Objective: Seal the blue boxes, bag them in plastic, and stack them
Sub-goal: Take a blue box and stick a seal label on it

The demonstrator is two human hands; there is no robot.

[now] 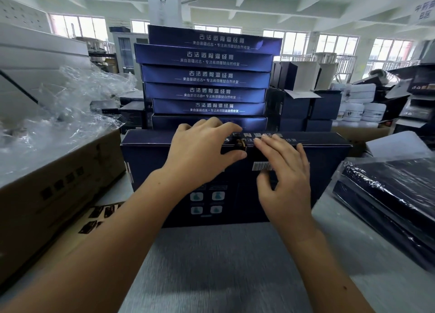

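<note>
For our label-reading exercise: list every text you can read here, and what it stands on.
"古法透骨温经膏": sides of the stacked blue boxes.
"来自苗疆远古·专注肩颈腰腿自然修复": beneath it, same sides.
Partly covered print: front box, under left hand and right hand.
Too blurred: barcode, carton, hanging sign.

Brown carton (61, 180) left; white tubs (360, 109), perhaps jars, far right.

One wide-angle view sits at the person's head, facing forward and down from the near edge of the tabletop (219, 263). It is close: the left hand (202, 152), right hand (284, 171) and blue box (329, 169) fill the middle, and the stack of blue boxes (207, 74) at the far edge rises toward the ceiling (282, 1).
</note>
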